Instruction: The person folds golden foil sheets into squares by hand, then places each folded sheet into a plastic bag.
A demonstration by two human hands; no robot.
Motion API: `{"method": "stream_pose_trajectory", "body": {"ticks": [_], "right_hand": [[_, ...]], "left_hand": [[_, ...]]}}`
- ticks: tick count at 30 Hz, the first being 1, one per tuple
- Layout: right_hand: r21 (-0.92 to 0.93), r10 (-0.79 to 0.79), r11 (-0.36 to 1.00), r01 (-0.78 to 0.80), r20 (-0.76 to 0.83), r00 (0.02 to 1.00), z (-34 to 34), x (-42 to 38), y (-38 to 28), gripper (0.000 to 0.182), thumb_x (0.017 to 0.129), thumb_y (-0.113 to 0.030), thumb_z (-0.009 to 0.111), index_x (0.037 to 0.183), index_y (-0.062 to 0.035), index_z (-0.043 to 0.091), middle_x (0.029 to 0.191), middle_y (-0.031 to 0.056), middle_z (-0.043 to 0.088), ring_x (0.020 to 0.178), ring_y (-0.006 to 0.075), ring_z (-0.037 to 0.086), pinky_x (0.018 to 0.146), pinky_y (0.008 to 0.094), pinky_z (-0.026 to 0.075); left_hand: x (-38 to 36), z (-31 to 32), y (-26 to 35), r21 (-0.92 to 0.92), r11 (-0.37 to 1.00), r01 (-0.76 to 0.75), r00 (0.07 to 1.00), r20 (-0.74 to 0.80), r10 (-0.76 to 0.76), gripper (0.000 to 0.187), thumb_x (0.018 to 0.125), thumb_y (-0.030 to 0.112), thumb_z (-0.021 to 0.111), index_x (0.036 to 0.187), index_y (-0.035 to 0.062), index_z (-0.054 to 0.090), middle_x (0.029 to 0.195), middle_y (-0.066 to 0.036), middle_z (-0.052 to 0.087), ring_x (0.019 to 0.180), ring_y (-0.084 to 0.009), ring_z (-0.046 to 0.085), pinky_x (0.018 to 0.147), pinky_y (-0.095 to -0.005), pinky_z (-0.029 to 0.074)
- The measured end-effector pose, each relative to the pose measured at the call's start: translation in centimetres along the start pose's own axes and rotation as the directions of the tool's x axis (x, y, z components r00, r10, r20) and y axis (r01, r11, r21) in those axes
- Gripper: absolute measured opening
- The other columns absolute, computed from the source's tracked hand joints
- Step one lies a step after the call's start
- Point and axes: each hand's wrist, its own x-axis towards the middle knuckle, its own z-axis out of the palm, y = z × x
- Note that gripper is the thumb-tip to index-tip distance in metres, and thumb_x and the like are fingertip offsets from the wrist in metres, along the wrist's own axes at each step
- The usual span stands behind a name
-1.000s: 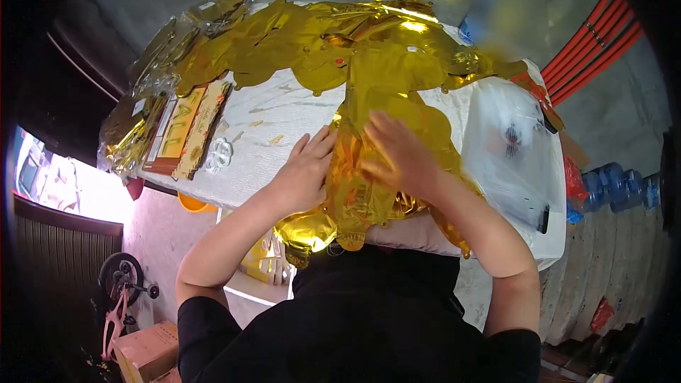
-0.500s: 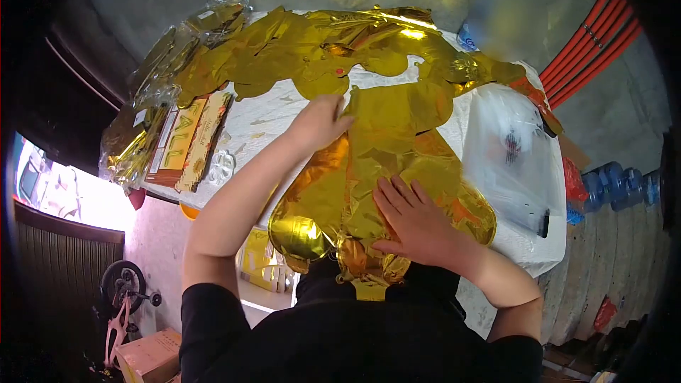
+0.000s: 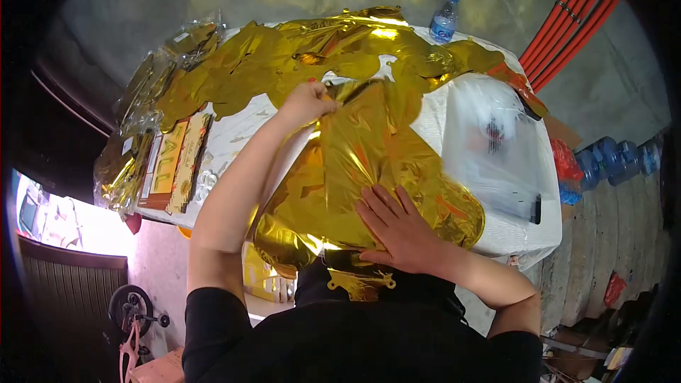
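A flat, uninflated gold foil balloon [image 3: 355, 170] with rounded edges lies in front of me, its near end hanging over the table edge. My left hand [image 3: 306, 105] is closed in a pinch at its upper left corner, where the foil lifts and creases. My right hand [image 3: 399, 232] rests palm down on the lower part of the same balloon, fingers spread. Beyond my left hand, more flat gold foil balloons [image 3: 248, 71] lie spread in an overlapping heap across the far side of the table.
On the white-covered table [image 3: 245, 122], printed packets [image 3: 172, 163] and foil in clear bags [image 3: 138, 135] lie to the left. Clear plastic bags [image 3: 489, 149] lie to the right. A water bottle [image 3: 445, 20] stands at the back. Large blue bottles [image 3: 610, 159] are beyond the right side.
My left hand has drawn the balloon's upper corner a little up and left, and creases now run across the foil. My right hand stays pressed on it. The view has shifted slightly.
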Motion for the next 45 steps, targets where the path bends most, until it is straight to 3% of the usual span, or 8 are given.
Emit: {"method": "stream_pose_trajectory", "body": {"ticks": [3,9,13,15,17,22,28,45], "right_hand": [[0.034,0.021,0.999,-0.018,-0.065,0.998,-0.4,0.0,0.7,0.082,0.085,-0.049,0.059,0.141,0.0022,0.029,0.149,0.0222,0.025,0.136,0.0379,0.027,0.11,0.054,0.018],[-0.004,0.092,0.996,-0.093,-0.08,0.992,0.1,0.6,1.9,0.074,0.086,-0.044,0.06,0.137,0.0046,0.035,0.145,0.0238,0.031,0.135,0.0381,0.029,0.11,0.0519,0.022],[0.011,0.097,0.995,-0.096,-0.066,0.993,-0.3,0.6,2.0,0.074,0.086,-0.043,0.06,0.136,0.0049,0.036,0.144,0.0239,0.033,0.135,0.0382,0.03,0.11,0.0518,0.023],[0.008,0.121,0.993,-0.121,-0.046,0.992,-0.5,0.5,2.1,0.073,0.086,-0.043,0.06,0.135,0.0051,0.037,0.144,0.0233,0.033,0.134,0.038,0.031,0.11,0.0518,0.023],[-0.005,0.112,0.994,-0.112,-0.031,0.993,-0.8,0.4,2.2,0.073,0.086,-0.043,0.06,0.135,0.0052,0.037,0.143,0.0232,0.033,0.134,0.0379,0.031,0.109,0.0518,0.023],[-0.02,0.113,0.993,-0.114,-0.042,0.993,-1.6,2.2,2.3,0.071,0.086,-0.041,0.06,0.135,0.0049,0.037,0.143,0.0232,0.034,0.134,0.0372,0.032,0.109,0.0511,0.024],[0.018,-0.034,0.999,0.038,-0.171,0.985,0.9,6.1,3.2,0.07,0.087,-0.038,0.059,0.136,0.0049,0.035,0.145,0.0233,0.03,0.135,0.0378,0.031,0.11,0.0485,0.024],[0.006,0.107,0.994,-0.107,-0.027,0.994,0.9,5.5,2.5,0.077,0.09,-0.044,0.054,0.14,0.0066,0.028,0.147,0.025,0.027,0.138,0.0386,0.024,0.112,0.0502,0.017]], "left_hand": [[0.3,-1.9,-0.9,-0.174,0.978,-0.115,0.984,-0.152,0.088,0.012,0.083,0.011,0.071,0.083,0.0023,0.063,0.068,-0.001,0.062,0.058,-0.0069,0.053,0.053,-0.0246,0.043],[3.2,-3.1,-3.6,0.057,0.992,-0.109,0.906,-0.405,0.122,0.017,0.082,0.015,0.072,0.08,0.0016,0.062,0.068,0.002,0.059,0.06,-0.0056,0.049,0.056,-0.0239,0.041],[2.2,-1.1,-2.8,0.111,0.99,-0.086,0.867,-0.481,0.129,0.038,0.074,0.022,0.076,0.097,-0.0039,0.06,0.078,-0.013,0.064,0.07,-0.0209,0.06,0.066,-0.0333,0.047],[1.4,-1.5,-2.6,0.062,0.995,-0.084,0.908,-0.405,0.102,0.045,0.078,0.021,0.072,0.112,-0.0042,0.056,0.091,-0.016,0.065,0.085,-0.0272,0.063,0.076,-0.0355,0.048],[-0.9,-1.7,-3.0,0.359,0.885,-0.297,0.773,-0.453,0.443,0.033,0.083,0.017,0.068,0.109,-0.0011,0.057,0.095,-0.013,0.063,0.088,-0.0221,0.06,0.077,-0.0319,0.048],[-9.7,-3.1,-0.8,0.408,0.881,-0.239,0.965,-0.004,0.263,0.033,0.087,0.015,0.063,0.116,0.0003,0.057,0.112,-0.019,0.061,0.105,-0.0345,0.058,0.091,-0.0369,0.046],[-13.7,0.2,-2.8,0.597,0.735,-0.322,0.942,0.127,0.31,0.054,0.094,0.036,0.05,0.141,0.0114,0.038,0.15,-0.017,0.028,0.141,-0.0336,0.019,0.113,-0.0517,0.014],[-13.7,0.3,-2.6,0.631,0.708,-0.318,0.94,0.113,0.322,0.06,0.091,0.044,0.052,0.139,0.0079,0.041,0.146,-0.02,0.033,0.14,-0.0351,0.022,0.112,-0.0526,0.017]]}}
